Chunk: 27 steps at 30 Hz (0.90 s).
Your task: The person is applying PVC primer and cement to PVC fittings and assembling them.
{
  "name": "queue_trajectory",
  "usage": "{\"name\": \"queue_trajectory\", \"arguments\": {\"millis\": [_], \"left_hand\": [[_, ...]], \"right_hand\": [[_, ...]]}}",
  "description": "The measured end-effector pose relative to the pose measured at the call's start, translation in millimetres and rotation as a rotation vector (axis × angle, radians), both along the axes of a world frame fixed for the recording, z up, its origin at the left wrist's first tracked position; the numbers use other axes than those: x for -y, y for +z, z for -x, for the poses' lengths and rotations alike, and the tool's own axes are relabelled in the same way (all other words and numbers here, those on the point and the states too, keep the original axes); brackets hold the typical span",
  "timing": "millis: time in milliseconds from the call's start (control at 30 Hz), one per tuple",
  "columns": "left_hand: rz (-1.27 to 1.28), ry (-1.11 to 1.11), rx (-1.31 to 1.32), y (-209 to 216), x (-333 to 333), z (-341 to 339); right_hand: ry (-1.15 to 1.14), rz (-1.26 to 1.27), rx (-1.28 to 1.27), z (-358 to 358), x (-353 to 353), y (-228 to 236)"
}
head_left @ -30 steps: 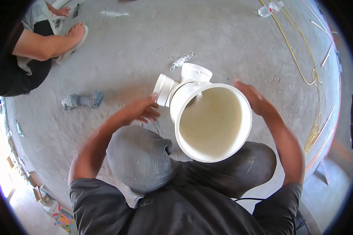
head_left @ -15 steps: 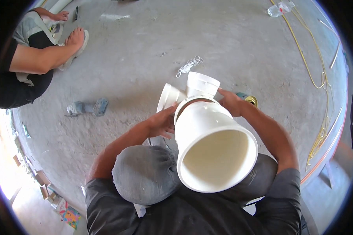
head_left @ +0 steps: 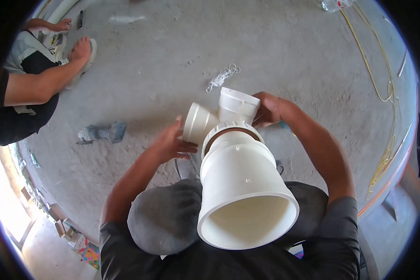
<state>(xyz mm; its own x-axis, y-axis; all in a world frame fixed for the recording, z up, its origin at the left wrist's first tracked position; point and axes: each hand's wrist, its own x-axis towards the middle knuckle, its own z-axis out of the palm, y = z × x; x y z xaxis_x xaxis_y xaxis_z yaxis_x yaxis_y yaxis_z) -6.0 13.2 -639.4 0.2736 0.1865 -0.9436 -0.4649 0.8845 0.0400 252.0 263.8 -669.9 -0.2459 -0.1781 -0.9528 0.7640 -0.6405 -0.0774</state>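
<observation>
In the head view, the white pipe fitting (head_left: 240,163) is nearest the wearer, over the lap, its wide mouth (head_left: 247,221) facing back toward the body; the grey-clad left knee (head_left: 163,217) is just left of it. The step in hand looks to be handling and steadying this fitting between two hands, and a further move would call for firm support on both sides, since the broad near end probably makes it heavy there. At the fitting's far end, the left hand (head_left: 170,142) has its fingers loosely spread beside the left branch (head_left: 200,122), thumb raised, its grip closed around nothing; whether the fingertips touch the plastic I cannot tell. The right hand (head_left: 270,109) curves against the outer side of the right branch (head_left: 238,105), apparently touching near its rim, but its fingers are partly hidden, so how tightly it pinches cannot be told. Farther out on the concrete floor (head_left: 163,70), a grey-blue power tool (head_left: 102,133) lies well left of the fitting, a tangle of white string (head_left: 223,77) just past its branches, and a yellow cord (head_left: 382,164) well to its right. Beyond, a co-worker's forearm (head_left: 63,76) shows ahead and left of it, and a clear bottle (head_left: 335,5) ahead and right.
</observation>
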Motion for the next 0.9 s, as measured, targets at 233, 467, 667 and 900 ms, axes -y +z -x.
{"name": "queue_trajectory", "arguments": {"millis": [233, 467, 667, 900], "left_hand": [[-0.038, 0.031, -0.226, -8, -4, -11], [-0.548, -0.004, -0.569, 105, -81, 35], [-0.918, -0.082, -0.823, 207, -91, 31], [-1.151, -0.112, -1.012, 240, -80, 22]], "right_hand": [[-0.093, -0.111, -0.071, -14, -7, -1], [-0.234, -0.595, -0.300, -4, -36, 145], [-0.304, -0.895, -0.370, -13, -11, 229], [-0.409, -1.101, -0.466, -38, 6, 253]]}}
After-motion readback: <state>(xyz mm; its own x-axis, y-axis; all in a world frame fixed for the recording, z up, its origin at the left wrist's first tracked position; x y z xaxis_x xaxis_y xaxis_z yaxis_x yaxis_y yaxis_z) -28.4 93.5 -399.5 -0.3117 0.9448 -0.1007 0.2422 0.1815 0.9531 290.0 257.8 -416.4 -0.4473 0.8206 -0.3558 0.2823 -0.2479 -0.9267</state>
